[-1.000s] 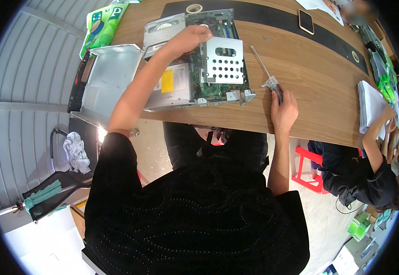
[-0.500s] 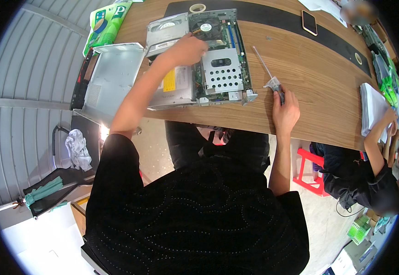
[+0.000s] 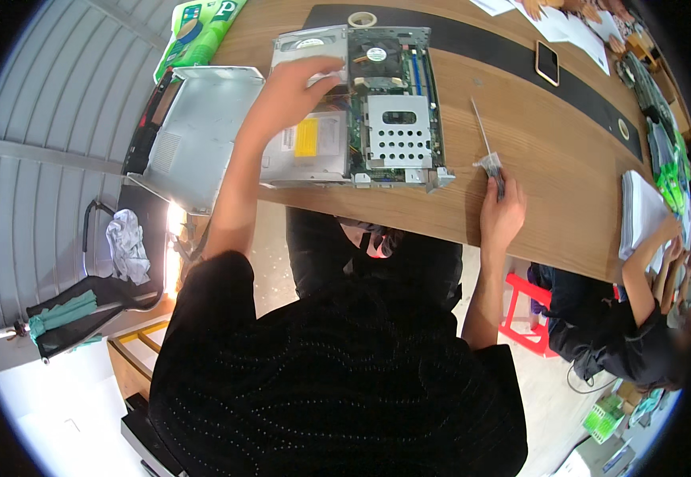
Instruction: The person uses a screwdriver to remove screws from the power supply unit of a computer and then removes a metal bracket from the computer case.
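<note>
An opened desktop computer case [image 3: 439, 119] lies on the wooden table, its inside facing up. In it are a black cooling fan [image 3: 377, 56], a perforated metal bracket [image 3: 398, 143] and a silver drive with a yellow label [image 3: 306, 137]. Above the case's left half is my left hand [image 3: 286, 94], thumb and forefinger parted, with nothing visible held. Whether it touches the metal below I cannot tell. To the right of the case, my right hand [image 3: 504, 211] grips a screwdriver [image 3: 482, 131] by its clear and dark handle, the long thin shaft pointing away from me.
The detached metal cover [image 3: 202, 119] lies left of the case. Behind it is a green package [image 3: 202, 36] with a blue tape roll. Farther off are a cream tape roll [image 3: 362, 19] and a phone [image 3: 547, 63]. A person sits at the right beside stacked paper [image 3: 638, 211].
My left hand has drawn back leftward from the case's middle, and its fingers have come apart. My right hand keeps the screwdriver in nearly the same place. The whole view has shifted a little.
</note>
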### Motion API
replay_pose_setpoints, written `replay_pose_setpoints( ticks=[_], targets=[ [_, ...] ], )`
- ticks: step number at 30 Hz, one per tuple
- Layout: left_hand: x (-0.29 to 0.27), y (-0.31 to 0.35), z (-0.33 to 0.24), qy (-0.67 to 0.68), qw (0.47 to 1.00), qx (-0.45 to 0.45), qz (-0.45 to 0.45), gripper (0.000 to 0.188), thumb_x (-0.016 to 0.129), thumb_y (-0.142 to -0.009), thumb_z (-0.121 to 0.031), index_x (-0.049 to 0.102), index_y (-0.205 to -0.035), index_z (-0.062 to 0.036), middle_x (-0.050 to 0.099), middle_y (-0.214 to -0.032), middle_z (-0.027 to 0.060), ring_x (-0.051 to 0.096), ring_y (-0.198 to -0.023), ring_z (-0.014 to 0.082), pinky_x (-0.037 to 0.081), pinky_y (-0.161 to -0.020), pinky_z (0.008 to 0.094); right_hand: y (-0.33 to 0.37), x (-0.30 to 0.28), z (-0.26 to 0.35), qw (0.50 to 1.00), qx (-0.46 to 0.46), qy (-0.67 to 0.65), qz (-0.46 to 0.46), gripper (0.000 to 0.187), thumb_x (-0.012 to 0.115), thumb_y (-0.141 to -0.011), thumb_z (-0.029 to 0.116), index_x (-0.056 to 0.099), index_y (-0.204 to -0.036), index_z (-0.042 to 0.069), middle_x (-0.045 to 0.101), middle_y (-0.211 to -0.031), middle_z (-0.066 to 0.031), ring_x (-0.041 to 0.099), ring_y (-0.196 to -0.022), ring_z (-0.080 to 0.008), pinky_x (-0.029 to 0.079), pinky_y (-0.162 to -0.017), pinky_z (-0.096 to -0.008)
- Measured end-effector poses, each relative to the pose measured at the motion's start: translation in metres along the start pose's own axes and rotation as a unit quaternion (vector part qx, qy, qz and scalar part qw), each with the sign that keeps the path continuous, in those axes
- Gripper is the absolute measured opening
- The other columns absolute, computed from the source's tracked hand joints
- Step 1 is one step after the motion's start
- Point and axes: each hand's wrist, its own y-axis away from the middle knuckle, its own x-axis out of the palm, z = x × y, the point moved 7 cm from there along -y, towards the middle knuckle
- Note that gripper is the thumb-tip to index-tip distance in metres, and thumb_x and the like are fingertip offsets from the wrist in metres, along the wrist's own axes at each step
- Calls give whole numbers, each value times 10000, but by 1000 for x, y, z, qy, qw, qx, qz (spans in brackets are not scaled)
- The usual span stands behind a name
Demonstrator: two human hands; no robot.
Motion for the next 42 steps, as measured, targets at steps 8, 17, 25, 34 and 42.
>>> replay_pose_setpoints(
  ticks=[8,17,25,34,42],
  targets=[
    [-8,110,26,-81,980,-123,-137,203,622,-905,-86,679,-1083,-6,680,-1146,151,649,-1037,329,504,-885,380,-66,28,50,939,39,-253,229,316,658,-909,249,671,-1118,13,702,-921,-171,670,-845,-345,513,-768,-386],
    [3,114,22,-156,967,-54,-193,157,636,-877,-69,683,-1009,2,679,-1128,147,620,-1103,332,476,-950,415,-78,106,109,905,-70,-102,408,699,715,-825,500,586,-1241,-46,701,-894,-202,695,-839,-302,518,-756,-395],
    [0,115,26,-157,963,-67,-209,124,645,-874,-74,695,-961,0,706,-1069,132,646,-1079,320,485,-942,411,-95,85,83,845,169,-370,347,410,684,-894,358,652,-1051,-20,568,-669,54,418,-469,-15,274,-410,-180],
    [0,112,23,-167,962,-74,-206,123,653,-870,-78,699,-960,-9,706,-1060,125,650,-1061,309,497,-919,389,-85,89,89,827,167,-354,404,366,638,-920,370,699,-944,10,536,-642,54,413,-511,-34,263,-454,-224],
    [59,5,-22,-191,975,16,117,164,684,-827,-154,654,-934,-33,686,-1019,140,643,-956,341,513,-815,430,-65,110,102,785,125,-349,497,381,614,-941,359,681,-1063,4,531,-612,35,416,-474,-44,299,-419,-229]
  ],
)
